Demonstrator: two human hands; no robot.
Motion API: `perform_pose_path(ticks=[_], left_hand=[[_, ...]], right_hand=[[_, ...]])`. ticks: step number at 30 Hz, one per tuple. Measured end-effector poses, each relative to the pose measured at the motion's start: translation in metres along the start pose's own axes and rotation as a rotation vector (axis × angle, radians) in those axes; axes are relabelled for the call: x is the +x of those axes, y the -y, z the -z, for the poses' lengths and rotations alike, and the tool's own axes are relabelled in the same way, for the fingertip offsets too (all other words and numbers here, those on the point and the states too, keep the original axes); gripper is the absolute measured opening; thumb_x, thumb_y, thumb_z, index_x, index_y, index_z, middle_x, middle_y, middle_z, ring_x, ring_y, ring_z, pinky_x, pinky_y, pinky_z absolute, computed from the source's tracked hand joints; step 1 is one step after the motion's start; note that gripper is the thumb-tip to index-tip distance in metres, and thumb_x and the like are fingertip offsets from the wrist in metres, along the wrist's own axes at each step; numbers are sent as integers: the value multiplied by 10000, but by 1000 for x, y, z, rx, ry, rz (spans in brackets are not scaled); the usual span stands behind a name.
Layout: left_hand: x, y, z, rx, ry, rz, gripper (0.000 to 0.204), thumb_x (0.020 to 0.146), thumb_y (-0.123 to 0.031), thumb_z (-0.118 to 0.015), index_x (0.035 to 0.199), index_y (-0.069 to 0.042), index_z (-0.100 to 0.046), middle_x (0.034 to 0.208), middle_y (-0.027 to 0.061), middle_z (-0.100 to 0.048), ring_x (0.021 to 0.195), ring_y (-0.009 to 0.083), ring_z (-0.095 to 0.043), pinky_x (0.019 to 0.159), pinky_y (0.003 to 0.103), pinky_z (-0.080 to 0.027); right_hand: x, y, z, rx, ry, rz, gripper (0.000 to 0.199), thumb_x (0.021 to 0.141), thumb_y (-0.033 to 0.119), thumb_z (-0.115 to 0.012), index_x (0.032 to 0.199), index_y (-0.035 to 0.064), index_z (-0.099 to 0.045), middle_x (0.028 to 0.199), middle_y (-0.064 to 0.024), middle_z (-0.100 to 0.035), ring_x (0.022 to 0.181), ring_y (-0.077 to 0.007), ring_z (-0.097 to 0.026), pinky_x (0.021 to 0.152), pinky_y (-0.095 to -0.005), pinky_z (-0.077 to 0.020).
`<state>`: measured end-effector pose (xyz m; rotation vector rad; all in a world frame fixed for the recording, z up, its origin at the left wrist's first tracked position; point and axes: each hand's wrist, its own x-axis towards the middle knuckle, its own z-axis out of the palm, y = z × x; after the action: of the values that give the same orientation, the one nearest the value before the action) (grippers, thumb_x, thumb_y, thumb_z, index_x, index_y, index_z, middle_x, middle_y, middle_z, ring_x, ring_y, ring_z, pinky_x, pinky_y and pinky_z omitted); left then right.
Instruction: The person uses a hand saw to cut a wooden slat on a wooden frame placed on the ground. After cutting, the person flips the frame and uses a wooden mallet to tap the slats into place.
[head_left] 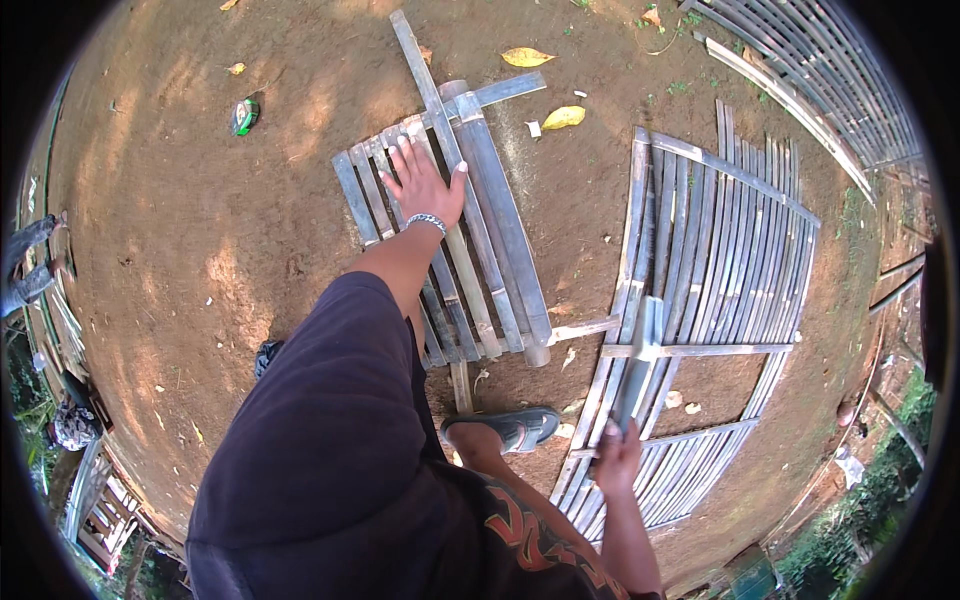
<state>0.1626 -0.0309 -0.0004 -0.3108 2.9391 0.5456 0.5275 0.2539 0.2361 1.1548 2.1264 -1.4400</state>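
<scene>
My left hand (425,188) lies flat with fingers spread on a small slatted bamboo panel (468,265), a chain bracelet at its wrist. One loose bamboo strip (425,72) runs past its thumb and sticks out beyond the panel's far end. Low on the right, my right hand (617,458) is closed around the lower end of a machete (634,385); the grip is hidden in the fingers. Its broad grey blade points away from me, above a larger bamboo slat frame (720,350). I cannot tell whether the blade touches that frame.
My sandalled foot (510,430) stands just below the small panel. Another bamboo slat panel (820,70) is at the far right. Yellow leaves (563,117) and a green wrapper (244,116) lie on the brown dirt. Someone's legs (30,265) show at the left edge.
</scene>
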Motion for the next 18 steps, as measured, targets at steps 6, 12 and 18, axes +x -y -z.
perform_pose_path(ticks=[6, 12, 18], left_hand=[[38, 6, 6, -140, -56, 22, 929, 1019, -585, -424, 1631, 65, -168, 1730, 261, -78, 1616, 395, 3, 1262, 616, 60], [128, -36, 20, -90, -76, -11, 925, 1020, -577, -422, 1645, 42, -140, 1730, 275, -33, 1621, 379, -4, 1282, 574, -13], [126, -41, 17, -17, -33, -69, 875, 1020, -556, -446, 1657, -19, -181, 1718, 300, -50, 1603, 410, -134, 1260, 594, -175]], right_hand=[[26, 66, -82, -157, 212, 65, 362, 1011, 195, -642, 1312, 14, -551, 853, -132, -631, 774, -258, -629, 729, -400, -510], [91, 116, -119, -366, 204, 260, 431, 1041, 271, -601, 1393, 35, -524, 1062, -307, -688, 1005, -526, -661, 837, -532, -530], [122, 106, -130, -420, 217, 242, 491, 1042, 293, -604, 1455, 53, -493, 1106, -312, -694, 1029, -508, -677, 855, -529, -547]])
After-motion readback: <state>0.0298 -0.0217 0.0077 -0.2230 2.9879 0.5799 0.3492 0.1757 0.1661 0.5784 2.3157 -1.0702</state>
